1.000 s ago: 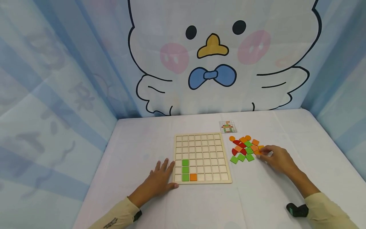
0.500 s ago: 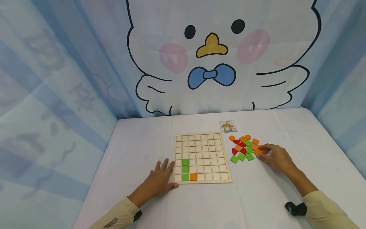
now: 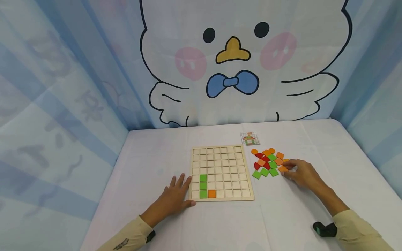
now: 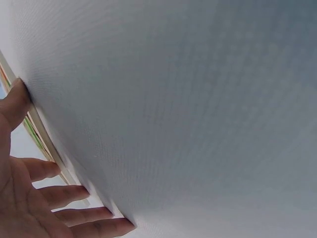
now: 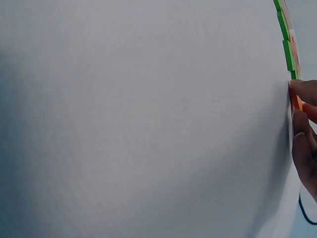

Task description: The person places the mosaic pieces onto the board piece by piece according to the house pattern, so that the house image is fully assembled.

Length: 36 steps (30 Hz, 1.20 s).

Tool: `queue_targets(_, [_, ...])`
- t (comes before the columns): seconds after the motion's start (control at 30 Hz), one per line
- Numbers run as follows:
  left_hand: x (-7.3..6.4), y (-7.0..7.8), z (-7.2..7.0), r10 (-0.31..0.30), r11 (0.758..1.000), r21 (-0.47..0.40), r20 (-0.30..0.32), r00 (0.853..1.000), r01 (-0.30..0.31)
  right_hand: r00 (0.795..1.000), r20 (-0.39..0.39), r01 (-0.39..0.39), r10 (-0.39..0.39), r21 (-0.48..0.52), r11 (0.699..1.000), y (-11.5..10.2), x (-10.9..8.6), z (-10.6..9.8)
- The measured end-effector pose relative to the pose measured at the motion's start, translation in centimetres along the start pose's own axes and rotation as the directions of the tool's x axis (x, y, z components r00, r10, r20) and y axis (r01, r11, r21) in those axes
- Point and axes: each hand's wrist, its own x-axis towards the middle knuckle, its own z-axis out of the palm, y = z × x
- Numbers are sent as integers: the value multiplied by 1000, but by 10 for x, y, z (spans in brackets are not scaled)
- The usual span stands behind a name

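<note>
My left hand (image 3: 173, 199) lies with straight, spread fingers along the left edge of a wooden grid board (image 3: 223, 200), thumb at its near left corner. In the left wrist view the fingertips (image 4: 79, 191) meet the board's side and the cloth. The board bears three green square tiles (image 3: 203, 185) in a column and an orange square tile (image 3: 211, 194) beside the lowest one. Over at the right edge of the loose tiles, my right hand (image 3: 304, 173) pinches an orange tile (image 3: 283, 168) between thumb and fingers. The right wrist view shows this orange tile (image 5: 297, 101) partly covered by the fingers.
Loose green tiles (image 3: 265, 172), red curved pieces (image 3: 266, 166) and orange discs (image 3: 254, 151) lie right of the board. A small pattern card (image 3: 250, 138) is behind them. A dark object (image 3: 325, 229) sits by the right sleeve. A printed curtain (image 3: 232, 104) stands behind the table.
The orange tile at my right fingertips has shifted slightly towards me, away from its neighbour. My left hand stays put on the board's edge.
</note>
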Motion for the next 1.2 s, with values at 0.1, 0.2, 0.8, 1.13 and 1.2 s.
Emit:
queue_targets(0.1, [0, 0, 0, -3, 1000, -3, 2, 1000, 3, 1000, -5, 10, -10, 6, 1000, -1, 0, 1])
queue_targets(0.2, [0, 1, 0, -9, 1000, -8, 7, 1000, 9, 1000, -14, 25, -25, -6, 1000, -1, 1, 2])
queue_targets(0.8, [-1, 2, -1, -10, 1000, -7, 8, 1000, 11, 999, 1, 48, -48, -24, 999, -2, -5, -4])
queue_targets(1.13, [-1, 2, -3, -10, 1000, -14, 13, 1000, 10, 995, 55, 78, -85, 123, 989, -15, -3, -1])
queue_targets(1.2, [-1, 2, -3, -7, 1000, -16, 10, 1000, 7, 994, 66, 76, -86, 139, 987, -19, -3, 0])
